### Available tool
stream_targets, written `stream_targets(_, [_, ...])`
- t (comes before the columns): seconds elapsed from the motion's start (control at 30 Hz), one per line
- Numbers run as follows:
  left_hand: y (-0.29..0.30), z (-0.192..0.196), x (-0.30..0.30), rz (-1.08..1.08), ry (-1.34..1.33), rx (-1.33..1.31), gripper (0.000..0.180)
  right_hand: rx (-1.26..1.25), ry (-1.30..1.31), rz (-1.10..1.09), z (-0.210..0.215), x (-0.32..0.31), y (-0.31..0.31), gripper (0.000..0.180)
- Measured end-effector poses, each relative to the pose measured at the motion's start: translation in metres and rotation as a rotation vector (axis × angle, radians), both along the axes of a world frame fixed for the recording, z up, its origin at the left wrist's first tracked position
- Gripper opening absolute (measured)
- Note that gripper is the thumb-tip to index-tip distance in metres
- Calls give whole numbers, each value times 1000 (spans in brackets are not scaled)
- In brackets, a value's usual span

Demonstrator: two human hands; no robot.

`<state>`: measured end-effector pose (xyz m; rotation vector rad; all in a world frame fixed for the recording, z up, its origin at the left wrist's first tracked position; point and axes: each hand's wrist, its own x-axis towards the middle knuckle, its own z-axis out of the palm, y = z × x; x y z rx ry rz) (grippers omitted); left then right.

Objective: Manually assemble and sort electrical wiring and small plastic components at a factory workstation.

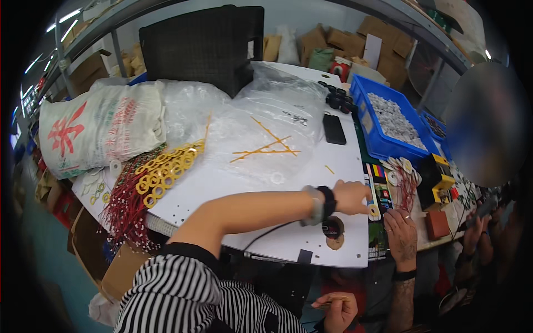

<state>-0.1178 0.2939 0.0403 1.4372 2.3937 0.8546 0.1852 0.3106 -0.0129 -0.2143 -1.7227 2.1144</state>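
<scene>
My left arm, in a striped sleeve with a black wristband, reaches right across the white table (233,183). My left hand (351,197) has its fingers curled at the table's right edge, right over a small yellow ring coil (373,211); a grip on it is not discernible. My right hand (335,311) is low by my lap, fingers closed on a thin tan strip (332,300). Another person's tattooed hand (401,233) lies flat just right of the ring.
A row of yellow ring coils (166,169) with red wires (130,208) lies at the left. Clear plastic bags (266,119) with yellow strips cover the middle. A black phone (334,129), a blue bin of white parts (388,125) and a yellow-black device (436,175) stand right. A printed sack (100,127) sits far left.
</scene>
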Motion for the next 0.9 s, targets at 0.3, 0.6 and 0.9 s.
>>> stream_targets(0.3, [-326, 16, -76, 599, 344, -294, 20, 92, -154, 291, -2, -64, -44, 20])
stream_targets(0.6, [-347, -22, -55, 513, 452, -266, 41, 145, -176, 464, 1, -87, -71, 19])
stream_targets(0.9, [-335, -31, -61, 642, 506, -217, 26, 131, -247, 470, 1, -85, -79, 19])
